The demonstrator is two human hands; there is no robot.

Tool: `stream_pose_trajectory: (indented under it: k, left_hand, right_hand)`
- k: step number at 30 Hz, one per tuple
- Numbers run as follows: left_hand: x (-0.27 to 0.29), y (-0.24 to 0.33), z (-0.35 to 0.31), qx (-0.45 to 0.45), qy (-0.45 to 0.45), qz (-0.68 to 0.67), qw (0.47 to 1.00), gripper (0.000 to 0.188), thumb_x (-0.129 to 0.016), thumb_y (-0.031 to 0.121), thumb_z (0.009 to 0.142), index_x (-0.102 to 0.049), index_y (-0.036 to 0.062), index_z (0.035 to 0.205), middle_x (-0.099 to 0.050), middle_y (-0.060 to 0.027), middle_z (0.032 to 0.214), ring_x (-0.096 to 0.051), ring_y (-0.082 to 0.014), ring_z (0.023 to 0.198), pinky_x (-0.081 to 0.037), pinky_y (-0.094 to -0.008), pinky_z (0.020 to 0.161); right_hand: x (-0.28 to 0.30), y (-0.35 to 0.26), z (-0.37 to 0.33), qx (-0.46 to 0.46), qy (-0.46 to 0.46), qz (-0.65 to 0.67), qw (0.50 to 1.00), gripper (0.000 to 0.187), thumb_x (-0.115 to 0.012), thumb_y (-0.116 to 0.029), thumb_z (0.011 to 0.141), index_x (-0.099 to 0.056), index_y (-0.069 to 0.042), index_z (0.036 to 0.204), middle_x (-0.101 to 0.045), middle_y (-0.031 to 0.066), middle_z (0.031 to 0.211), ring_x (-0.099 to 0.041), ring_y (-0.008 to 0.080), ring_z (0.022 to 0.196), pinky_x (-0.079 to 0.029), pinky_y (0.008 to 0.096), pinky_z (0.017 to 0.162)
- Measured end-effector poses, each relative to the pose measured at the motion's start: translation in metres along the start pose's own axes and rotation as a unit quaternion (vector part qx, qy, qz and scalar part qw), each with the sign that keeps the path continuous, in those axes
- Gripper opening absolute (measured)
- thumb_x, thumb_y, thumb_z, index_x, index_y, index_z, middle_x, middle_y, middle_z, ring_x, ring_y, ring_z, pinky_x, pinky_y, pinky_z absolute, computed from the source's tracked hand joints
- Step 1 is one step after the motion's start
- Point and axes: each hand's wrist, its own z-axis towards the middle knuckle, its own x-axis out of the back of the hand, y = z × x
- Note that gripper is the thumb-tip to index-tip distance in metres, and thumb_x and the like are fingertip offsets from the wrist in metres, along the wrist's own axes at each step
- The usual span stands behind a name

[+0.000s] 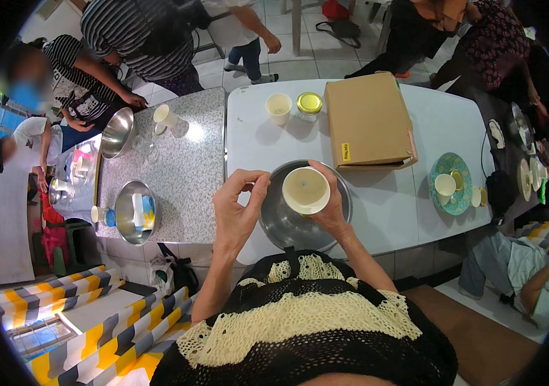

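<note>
The person wears a black and cream openwork top (300, 315) and stands at the near edge of a white table (377, 225). The right hand (333, 209) is wrapped around the right side of a paper cup (306, 191), its fingers clamped on the wall. The cup is above a stainless steel bowl (276, 226) by the table's near edge, left of its middle, its open mouth facing up with a small dark speck inside at the bottom. The left hand (239, 198) is raised beside the bowl's left rim, thumb and index fingertip together in a loop; whether they pinch anything thin cannot be told.

Toward the right edge, a green patterned plate (448, 207) carries a white cup (445, 184) and a yellowish one (457, 180). Beyond the bowl, a closed cardboard box (368, 122) reaches the far edge. Left of it are a glass jar with a gold lid (309, 104) and a second paper cup (279, 109), near the far left corner.

A speckled table (184, 186) adjoins the left edge. Near its own left edge, a metal bowl (123, 215) holds a soft packet (148, 212). Past its far edge stands a person in a striped top (136, 38).
</note>
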Motion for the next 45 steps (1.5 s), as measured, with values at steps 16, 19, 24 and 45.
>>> stream_pose_trajectory:
  k: [16,19,24,45]
  left_hand:
    - [0.006,-0.002,-0.005,0.013,-0.038,0.018,0.999,0.014,-0.065,0.010,0.094,-0.066,-0.0004,0.103,-0.065,-0.0075,0.099,-0.062,-0.0129,0.092,-0.050,-0.0261,0.081]
    - [0.006,-0.002,-0.006,-0.030,-0.072,0.030,0.997,0.030,-0.073,0.012,0.087,-0.063,0.0026,0.114,-0.063,-0.0116,0.116,-0.061,-0.0185,0.104,-0.050,-0.0302,0.086]
    - [-0.004,-0.001,-0.007,-0.099,-0.159,0.102,0.977,0.079,-0.085,0.018,0.072,-0.047,0.0076,0.140,-0.046,-0.0180,0.144,-0.046,-0.0315,0.132,-0.043,-0.0411,0.104]
    - [-0.003,-0.043,-0.011,-0.085,-0.115,0.204,0.969,0.071,-0.083,0.014,0.070,-0.051,0.0062,0.133,-0.047,-0.0211,0.134,-0.051,-0.0391,0.122,-0.047,-0.0436,0.099]
  right_hand:
    - [-0.016,0.003,-0.017,-0.171,-0.035,0.186,0.967,0.061,-0.079,-0.008,0.079,-0.046,-0.003,0.130,-0.059,0.0097,0.121,-0.059,0.0211,0.112,-0.047,0.0337,0.097]
    - [-0.016,0.008,-0.017,-0.204,-0.101,0.133,0.965,0.074,-0.080,-0.011,0.079,-0.036,-0.005,0.139,-0.056,0.0125,0.127,-0.059,0.0233,0.117,-0.048,0.0354,0.100]
    - [-0.020,0.005,-0.022,-0.144,-0.105,0.185,0.966,0.080,-0.081,-0.031,0.080,-0.036,-0.004,0.141,-0.054,0.0139,0.133,-0.058,0.0254,0.121,-0.047,0.0362,0.100]
    - [-0.004,0.045,-0.055,-0.103,-0.296,-0.226,0.922,0.087,-0.079,-0.040,0.075,-0.036,-0.013,0.147,-0.036,0.0259,0.145,-0.037,0.0442,0.133,-0.033,0.0534,0.108]
